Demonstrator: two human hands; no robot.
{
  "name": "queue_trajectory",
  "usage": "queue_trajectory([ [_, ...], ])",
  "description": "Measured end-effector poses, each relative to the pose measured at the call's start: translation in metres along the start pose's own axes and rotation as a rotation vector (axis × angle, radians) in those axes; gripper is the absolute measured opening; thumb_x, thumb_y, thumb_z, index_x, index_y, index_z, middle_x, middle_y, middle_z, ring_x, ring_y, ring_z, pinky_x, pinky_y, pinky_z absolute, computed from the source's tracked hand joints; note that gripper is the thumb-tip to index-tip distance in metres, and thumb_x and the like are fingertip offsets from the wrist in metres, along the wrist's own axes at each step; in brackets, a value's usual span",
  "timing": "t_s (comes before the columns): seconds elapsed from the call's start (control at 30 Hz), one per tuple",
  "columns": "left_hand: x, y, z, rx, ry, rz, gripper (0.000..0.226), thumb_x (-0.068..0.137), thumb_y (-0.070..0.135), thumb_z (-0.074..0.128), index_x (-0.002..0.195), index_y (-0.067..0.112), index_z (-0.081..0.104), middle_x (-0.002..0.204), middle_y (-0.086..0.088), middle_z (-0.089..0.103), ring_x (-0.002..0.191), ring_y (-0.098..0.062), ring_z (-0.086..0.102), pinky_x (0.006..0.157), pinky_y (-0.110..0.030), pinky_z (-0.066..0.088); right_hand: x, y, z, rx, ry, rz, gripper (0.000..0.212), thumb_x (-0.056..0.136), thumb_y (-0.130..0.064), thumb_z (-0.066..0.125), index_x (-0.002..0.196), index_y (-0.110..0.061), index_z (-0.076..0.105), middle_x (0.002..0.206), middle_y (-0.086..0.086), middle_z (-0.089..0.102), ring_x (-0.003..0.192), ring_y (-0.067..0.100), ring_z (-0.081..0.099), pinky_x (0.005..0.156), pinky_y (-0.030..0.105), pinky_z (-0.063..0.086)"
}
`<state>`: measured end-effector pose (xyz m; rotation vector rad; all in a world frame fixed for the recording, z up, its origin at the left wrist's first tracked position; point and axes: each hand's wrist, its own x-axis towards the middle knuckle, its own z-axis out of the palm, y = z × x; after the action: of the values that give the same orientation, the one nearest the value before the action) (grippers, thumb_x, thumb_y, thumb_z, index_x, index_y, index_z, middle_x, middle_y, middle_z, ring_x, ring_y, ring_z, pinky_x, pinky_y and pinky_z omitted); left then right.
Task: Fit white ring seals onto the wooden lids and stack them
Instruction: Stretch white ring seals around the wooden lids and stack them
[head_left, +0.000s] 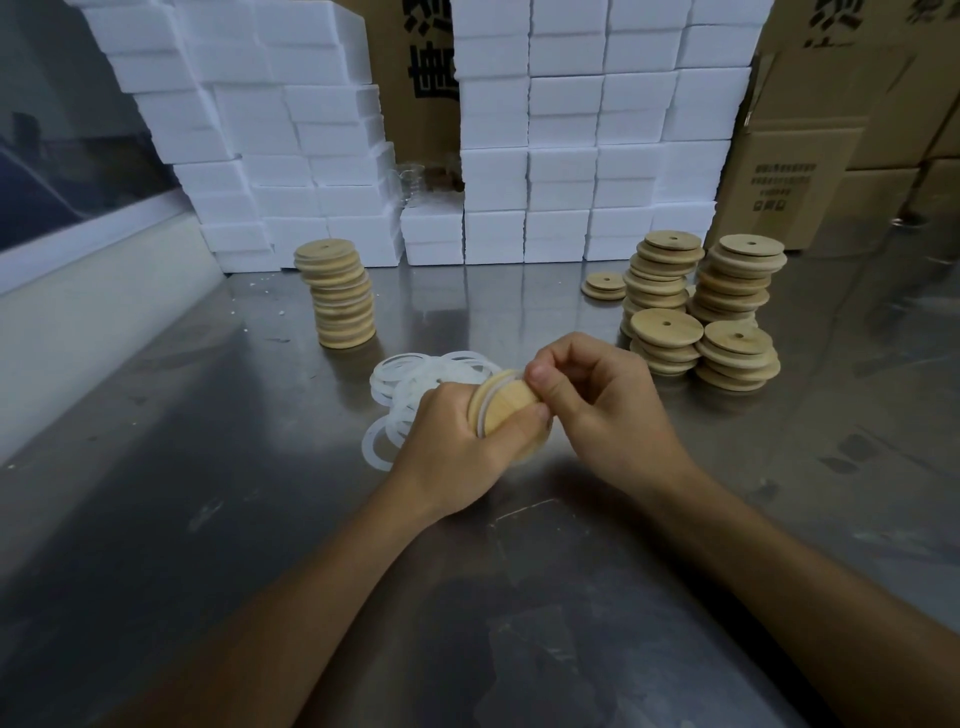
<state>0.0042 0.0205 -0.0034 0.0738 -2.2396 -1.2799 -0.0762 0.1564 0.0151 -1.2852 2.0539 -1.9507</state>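
My left hand grips a round wooden lid held on edge above the steel table, with a white ring seal lying round its rim. My right hand pinches the seal at the lid's top edge with thumb and curled fingers. Behind my left hand lies a loose heap of white ring seals. A leaning stack of lids stands at the back left. Several stacks of lids stand at the back right.
The steel table reaches back to a wall of white foam boxes. Brown cartons stand at the right rear. Two loose lids lie flat near the foam boxes. A white ledge runs along the left edge.
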Motion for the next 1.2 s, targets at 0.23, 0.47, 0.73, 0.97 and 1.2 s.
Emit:
queue_trajectory([
  [0.23,0.0,0.005,0.002,0.071,0.116,0.07,0.041,0.087,0.045,0.061,0.087,0.006,0.073,0.076,-0.011,0.071,0.072,-0.019,0.068,0.068,-0.045,0.055,0.002,0.0,-0.007,0.148,-0.071,0.228,0.016,0.094,-0.017,0.056,0.085,-0.005,0.063,0.07,0.007,0.067,0.064,0.013,0.064,0.062,0.026,0.056],
  [0.47,0.001,0.006,0.004,0.065,0.216,0.132,0.039,0.088,0.042,0.062,0.079,0.006,0.073,0.069,-0.008,0.07,0.067,-0.019,0.066,0.066,-0.04,0.053,0.001,0.0,0.002,0.353,-0.041,0.332,0.023,0.098,-0.016,0.052,0.083,-0.004,0.063,0.074,0.005,0.068,0.072,0.013,0.065,0.068,0.025,0.055],
  [0.73,0.004,0.005,0.002,-0.003,0.245,0.123,0.041,0.088,0.044,0.061,0.075,0.007,0.073,0.066,-0.002,0.068,0.066,-0.014,0.064,0.065,-0.031,0.053,-0.001,0.0,0.002,0.415,-0.065,0.409,0.016,0.098,-0.007,0.053,0.089,-0.001,0.063,0.075,0.01,0.064,0.073,0.016,0.062,0.068,0.023,0.056],
  [0.97,0.006,0.003,0.001,-0.116,0.243,-0.002,0.046,0.08,0.063,0.056,0.065,0.02,0.062,0.049,0.006,0.056,0.042,-0.007,0.05,0.048,-0.022,0.039,-0.002,-0.001,0.005,0.476,-0.029,0.404,0.01,0.094,-0.006,0.058,0.086,-0.003,0.064,0.076,0.011,0.067,0.072,0.015,0.065,0.069,0.024,0.057],
  [1.2,0.006,0.004,0.003,-0.082,0.198,-0.027,0.035,0.086,0.055,0.063,0.08,0.02,0.064,0.06,0.005,0.063,0.048,-0.006,0.056,0.049,-0.02,0.042,-0.002,0.004,0.008,0.337,0.053,0.367,0.016,0.095,-0.003,0.059,0.081,-0.01,0.062,0.068,0.004,0.065,0.064,0.012,0.061,0.059,0.023,0.051],
])
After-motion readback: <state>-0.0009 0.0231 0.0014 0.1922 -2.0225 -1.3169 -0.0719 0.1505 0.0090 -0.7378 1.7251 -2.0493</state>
